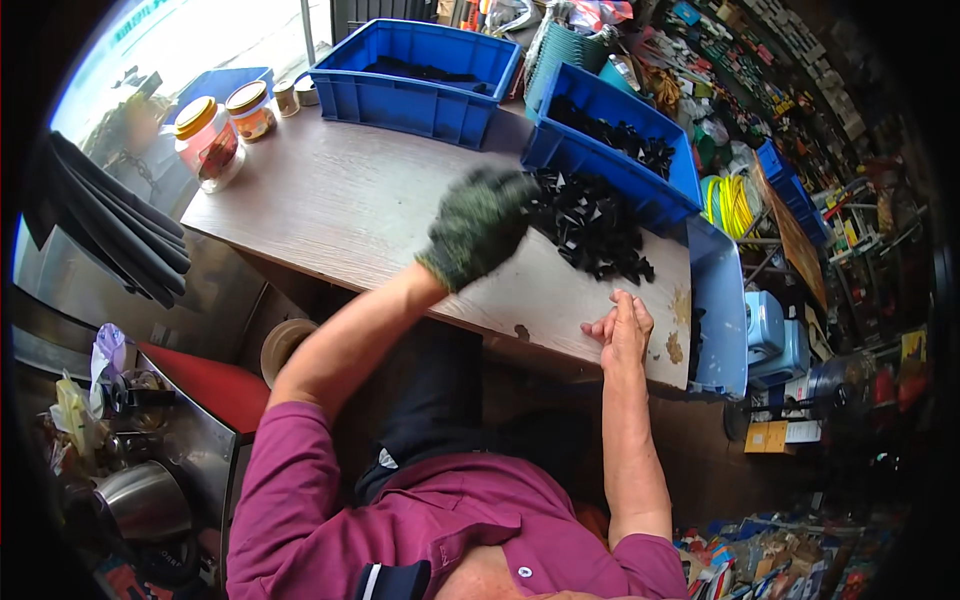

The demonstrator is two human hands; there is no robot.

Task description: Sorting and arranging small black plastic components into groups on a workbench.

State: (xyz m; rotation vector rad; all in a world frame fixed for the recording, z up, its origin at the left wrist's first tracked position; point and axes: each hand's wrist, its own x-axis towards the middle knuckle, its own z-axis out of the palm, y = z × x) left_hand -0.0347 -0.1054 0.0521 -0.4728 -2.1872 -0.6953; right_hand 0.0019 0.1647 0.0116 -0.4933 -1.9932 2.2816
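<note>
Purple shirt (480, 500) foremost — my left hand (480, 228), gloved, at black pieces (600, 235); right hand (624, 332) half-curled — can't tell either grip.

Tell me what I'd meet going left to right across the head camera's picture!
Round orange-lidded clear plastic jar → left hand in mottled green-and-black glove → bare right hand → pale blue plastic bin.

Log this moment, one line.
Left hand: dark green gloved, blurred, at edge of small black angular pieces, grip unclear | Right hand: bare, near pieces | Blue rectangular plastic bin: directly behind pieces
</note>
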